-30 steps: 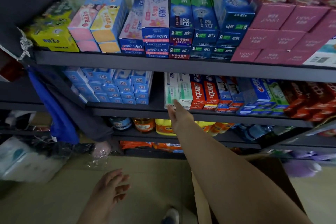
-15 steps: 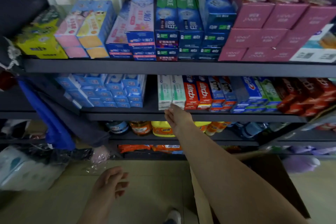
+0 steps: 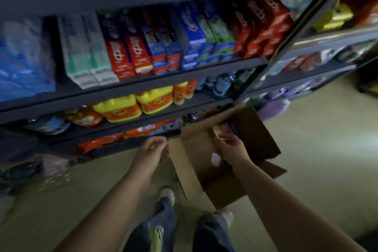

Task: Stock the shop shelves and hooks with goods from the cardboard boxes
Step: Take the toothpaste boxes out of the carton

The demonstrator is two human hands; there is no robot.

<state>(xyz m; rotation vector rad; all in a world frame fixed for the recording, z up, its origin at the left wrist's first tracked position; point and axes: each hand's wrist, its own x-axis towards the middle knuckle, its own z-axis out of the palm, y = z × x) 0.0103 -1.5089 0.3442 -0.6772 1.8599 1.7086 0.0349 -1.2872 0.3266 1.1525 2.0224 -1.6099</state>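
Leftmost of the cardboard box (image 3: 206,161), the blue packs (image 3: 24,63) and the pale green-and-white toothpaste cartons (image 3: 88,53) stand on the dark shelf (image 3: 143,86) above it, with yellow jugs (image 3: 135,104) one tier lower and orange bags (image 3: 114,139) on the bottom tier just left of the box's upper flap. Nearer, the left hand (image 3: 152,152) hangs just beside the box's left flap with fingers loosely curled and nothing visibly held; whether a fingertip touches the flap edge I cannot tell. Over the box's open mouth, the right hand (image 3: 231,148) reaches down inside, fingers bent toward something pale and pinkish at the far inner wall (image 3: 225,129), but blur hides whether it already pinches that item or only nears it. The goods to stock lie in the box, beyond and slightly above the right hand's fingertips, so the right hand is plainly the nearer one. Judging by this, the pick calls for a short reach forward into the box, then a lift up and left toward the shelf. The item's long axis cannot be made out.
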